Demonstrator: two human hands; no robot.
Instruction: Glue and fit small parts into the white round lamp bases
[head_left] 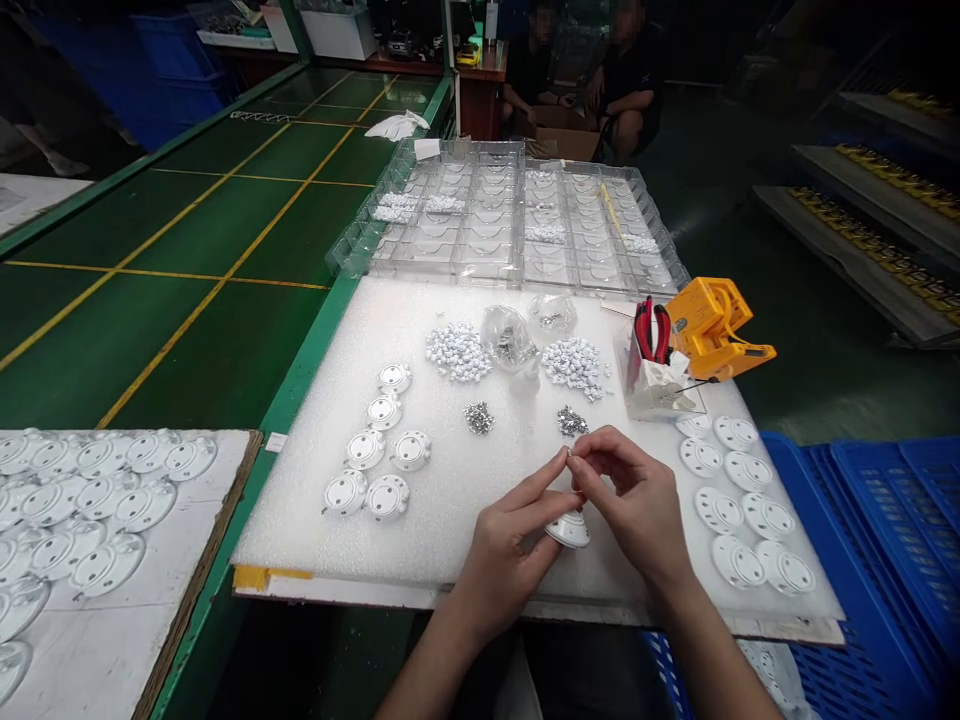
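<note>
Above the near edge of the foam-topped table, my left hand (517, 535) holds a round white plastic part (568, 530), tilted, its rim showing under my fingers. My right hand (626, 490) meets it there, thumb and forefinger pinched on something tiny at the part's upper end, too small to name. Just beyond my fingertips lies a pile of small metal pieces (572, 421), with a second metal pile (478, 418) to its left. Farther back are two heaps of small white pieces (459, 352). Similar white discs (737, 560) stand in rows at the right, and several more (387, 497) at the left.
Clear plastic trays (487, 240) span the table's far end. At the right stand a box with red-handled pliers (652, 330) and an orange tape dispenser (709, 325). Blue crates (892, 500) sit beside the table. A board of white discs (105, 500) lies left. Two people crouch beyond.
</note>
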